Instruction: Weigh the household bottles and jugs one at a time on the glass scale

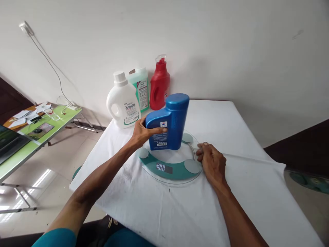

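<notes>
At the far left stands a green folding table (pixel 38 137) with loose papers (pixel 23 115) on it, well apart from the work.

The left hand (pixel 141 134) is wrapped around the handle side of a blue detergent bottle (pixel 169 123). Its thumb lies across the front just above the label, and its fingers (pixel 156 130) are closed around the bottle's narrow grip. The bottle is smooth moulded plastic, squarish in body, with a tall round cap of the same blue. It stands upright on a round glass bathroom scale (pixel 171 161), just behind the centre of it.

The scale is clear glass with a teal crescent along the front, grey round pads at its corners and a small lit display (pixel 161 167). It rests on the tabletop (pixel 244 192), which is covered with a creased, lightly stained white cloth.

Behind it, against the wall, three more bottles stand in a row: a white jug-shaped one (pixel 123 103), a pale green flat-sided one (pixel 141 87) and a red one (pixel 159 85) with a clear cap.

The right hand (pixel 211 163) rests at the scale's right edge. Its fingers (pixel 202 149) are curled and pinched together on the glass rim.
</notes>
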The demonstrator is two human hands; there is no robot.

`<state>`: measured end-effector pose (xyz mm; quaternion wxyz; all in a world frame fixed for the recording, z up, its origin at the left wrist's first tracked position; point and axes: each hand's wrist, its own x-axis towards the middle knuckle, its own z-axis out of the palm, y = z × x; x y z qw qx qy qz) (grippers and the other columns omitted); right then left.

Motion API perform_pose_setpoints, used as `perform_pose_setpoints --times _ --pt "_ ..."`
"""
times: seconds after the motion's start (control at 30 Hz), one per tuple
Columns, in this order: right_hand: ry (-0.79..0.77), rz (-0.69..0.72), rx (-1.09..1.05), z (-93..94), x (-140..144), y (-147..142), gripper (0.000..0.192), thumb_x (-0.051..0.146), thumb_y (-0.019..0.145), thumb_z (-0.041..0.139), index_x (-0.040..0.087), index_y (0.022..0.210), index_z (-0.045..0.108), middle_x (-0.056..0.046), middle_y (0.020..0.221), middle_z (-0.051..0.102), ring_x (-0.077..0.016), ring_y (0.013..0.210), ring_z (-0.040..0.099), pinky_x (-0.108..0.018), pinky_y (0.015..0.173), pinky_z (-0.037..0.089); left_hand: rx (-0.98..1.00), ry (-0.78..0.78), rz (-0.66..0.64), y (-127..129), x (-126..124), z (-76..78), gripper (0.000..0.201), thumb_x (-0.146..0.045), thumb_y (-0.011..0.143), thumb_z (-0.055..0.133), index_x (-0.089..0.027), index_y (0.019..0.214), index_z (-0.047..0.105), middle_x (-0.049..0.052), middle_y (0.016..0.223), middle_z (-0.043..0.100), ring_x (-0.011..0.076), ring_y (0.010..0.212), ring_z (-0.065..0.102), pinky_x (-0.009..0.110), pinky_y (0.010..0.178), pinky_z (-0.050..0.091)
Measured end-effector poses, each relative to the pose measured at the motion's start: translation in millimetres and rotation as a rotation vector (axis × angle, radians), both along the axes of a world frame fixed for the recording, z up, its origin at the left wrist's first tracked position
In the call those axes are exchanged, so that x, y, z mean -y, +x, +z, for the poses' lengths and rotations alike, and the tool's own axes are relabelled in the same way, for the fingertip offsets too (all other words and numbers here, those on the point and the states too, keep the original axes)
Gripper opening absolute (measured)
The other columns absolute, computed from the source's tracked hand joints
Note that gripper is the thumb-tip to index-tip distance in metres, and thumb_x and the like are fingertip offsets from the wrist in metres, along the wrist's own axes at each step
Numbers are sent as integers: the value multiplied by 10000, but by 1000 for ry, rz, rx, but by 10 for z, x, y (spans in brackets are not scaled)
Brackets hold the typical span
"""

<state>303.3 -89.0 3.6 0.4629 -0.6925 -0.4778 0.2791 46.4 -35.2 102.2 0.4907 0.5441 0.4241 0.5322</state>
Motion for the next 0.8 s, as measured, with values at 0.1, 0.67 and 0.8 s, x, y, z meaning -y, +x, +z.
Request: perform_pose_setpoints --times 0.1,0.67,0.8 --pt "-4 -9 -9 -19 1 -7 619 753 1001 416 215 968 723 -50 747 734 -208 630 656 -370 702 522 -73 29 -74 25 5 -11 629 -449 537 1054 -174 1030 778 69 978 812 298 945 783 430 854 649" --pt "32 3 39 -59 -57 23 608 751 986 399 238 920 718 -57 718 728 -226 624 655 -399 717 536 -81 -20 238 -705 -262 -969 719 -829 920 579 -147 1092 729 193 1210 780 296 1110 767 464 1017 604" --pt "46 11 28 -35 -30 7 535 689 999 436 245 916 722 -61 742 733 -235 659 665 -402 733 538 -165 -12 194 -715 -282 -1026 708 -832 909 592 -155 1063 731 181 1114 796 285 999 779 447 938 623"
